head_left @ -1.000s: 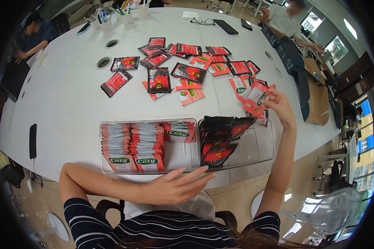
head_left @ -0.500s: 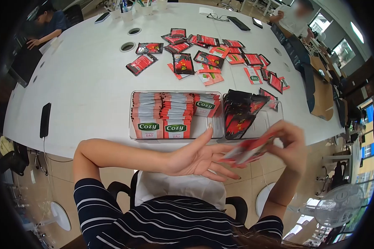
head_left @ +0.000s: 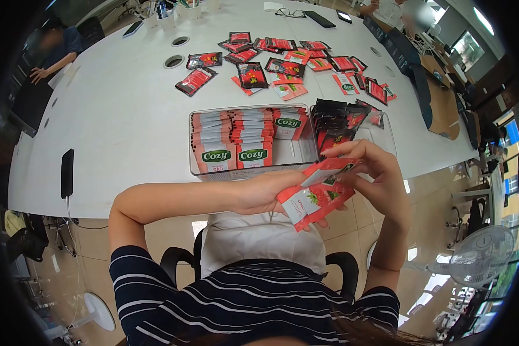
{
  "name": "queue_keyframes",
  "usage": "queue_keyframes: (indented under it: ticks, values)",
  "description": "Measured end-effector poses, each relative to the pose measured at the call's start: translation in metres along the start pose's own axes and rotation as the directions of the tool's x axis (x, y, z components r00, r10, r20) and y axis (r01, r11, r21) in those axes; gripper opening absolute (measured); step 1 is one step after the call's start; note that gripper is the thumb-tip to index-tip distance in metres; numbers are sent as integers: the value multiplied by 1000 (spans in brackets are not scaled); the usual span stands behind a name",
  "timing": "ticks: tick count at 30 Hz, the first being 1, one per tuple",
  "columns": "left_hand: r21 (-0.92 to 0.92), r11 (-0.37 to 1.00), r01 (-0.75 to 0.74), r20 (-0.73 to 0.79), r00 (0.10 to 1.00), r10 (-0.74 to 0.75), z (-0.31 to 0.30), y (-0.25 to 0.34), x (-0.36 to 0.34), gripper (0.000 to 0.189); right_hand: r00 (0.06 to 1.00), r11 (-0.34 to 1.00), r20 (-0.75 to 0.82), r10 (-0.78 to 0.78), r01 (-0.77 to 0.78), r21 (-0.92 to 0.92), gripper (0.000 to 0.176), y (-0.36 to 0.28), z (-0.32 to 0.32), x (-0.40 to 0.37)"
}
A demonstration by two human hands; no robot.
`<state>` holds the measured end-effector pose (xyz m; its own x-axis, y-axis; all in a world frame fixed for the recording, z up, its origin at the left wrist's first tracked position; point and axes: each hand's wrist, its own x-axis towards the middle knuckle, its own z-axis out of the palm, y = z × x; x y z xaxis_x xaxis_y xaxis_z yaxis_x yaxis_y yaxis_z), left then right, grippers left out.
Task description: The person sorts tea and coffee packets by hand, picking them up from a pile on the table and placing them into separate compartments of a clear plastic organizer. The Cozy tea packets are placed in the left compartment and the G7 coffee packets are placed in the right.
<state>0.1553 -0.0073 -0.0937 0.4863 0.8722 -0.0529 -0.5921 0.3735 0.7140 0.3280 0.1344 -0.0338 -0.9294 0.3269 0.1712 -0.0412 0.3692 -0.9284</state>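
Held sachets [head_left: 316, 203]: paper/thin film, approx. smooth, semi-gloss.
Cozy sachets [head_left: 216, 157]: sim. paper-like stock, crimped edges seen.
Blk sachets [head_left: 331, 118]: plastic/foil-type film, v. glossy, light caught on creases.
Tray [head_left: 287, 151]: made of clear hard plastic, smooth, shiny.
Tabletop [head_left: 127, 130]: smooth, low-sheen; exact mat'l can't be told.
Open carton [head_left: 443, 112]: cardboard, matt int.
Striped top [head_left: 230, 294]: soft cloth, matt.
Floor tiles [head_left: 357, 237]: polished; light reflected.
Chair arms [head_left: 344, 271]: plastic-looking, smooth.
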Motion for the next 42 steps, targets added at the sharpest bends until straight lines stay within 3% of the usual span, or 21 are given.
queue_keyframes:
  ticks: [4, 7, 8, 11, 13, 14, 15, 18, 20, 23, 25, 29, 32, 35, 38, 42]
  values:
    - [111, 994, -4, -250, 968, 32, 12, 8, -4, 43, 994, 996, -104, 17, -8, 86, 22, 5, 10, -1]
    - [185, 979, -90, -208, 970, 128, 13, 19, -6, 40, 973, 988, -227, -39, 72, 139, 20, 15, 7, 3]
    - [276, 954, -118, -215, 960, 181, 8, 21, -6, 38, 946, 975, -323, -35, 103, 196, 21, 11, 8, 3]
    - [642, 767, -7, -421, 833, 360, 6, 43, -13, 36, 828, 966, -556, -72, 198, 168, 23, 4, 5, 10]
    - [497, 831, -251, -436, 755, 489, -2, 53, -13, 33, 801, 975, -571, -178, 223, 9, 22, 10, -2, 13]
    - [478, 840, -258, -429, 766, 479, -5, 65, -19, 29, 792, 974, -574, -207, 219, -49, 20, 11, -2, 15]
    - [500, 788, -359, -429, 688, 586, -13, 71, -17, 26, 783, 971, -575, -237, 215, -108, 19, 12, -1, 17]
    - [651, 686, -323, -514, 478, 712, -37, 86, -19, 26, 797, 945, -530, -288, 146, -294, 15, 24, 5, 23]
    - [723, 642, -255, -544, 363, 757, -72, 87, -18, 28, 830, 848, -406, -382, 140, -511, 14, 21, 13, 29]
    - [776, 580, -248, -499, 322, 805, -75, 86, -16, 29, 871, 676, -216, -440, 163, -718, 15, 15, 28, 41]
    - [754, 594, -280, -513, 313, 799, -71, 86, -16, 29, 877, 507, -100, -470, 175, -844, 16, 22, 34, 49]
    - [726, 582, -365, -526, 251, 813, -63, 85, -12, 25, 909, 379, 27, -417, 201, -903, 18, 35, 46, 61]
    - [743, 608, -279, -527, 315, 789, -77, 85, -16, 31, 934, 325, 79, -349, 199, -924, 22, 43, 49, 71]
    - [797, 510, -323, -425, 299, 854, -79, 82, -14, 30, 929, 203, 55, -366, 137, -970, 31, 38, 49, 83]
    - [827, 499, -260, -417, 313, 853, -70, 82, -15, 32, 942, 227, 31, -333, 112, -967, 40, 33, 48, 91]
    - [804, 495, -329, -384, 348, 855, -67, 81, -14, 32, 942, 127, 78, -326, 126, -984, 47, 39, 48, 96]
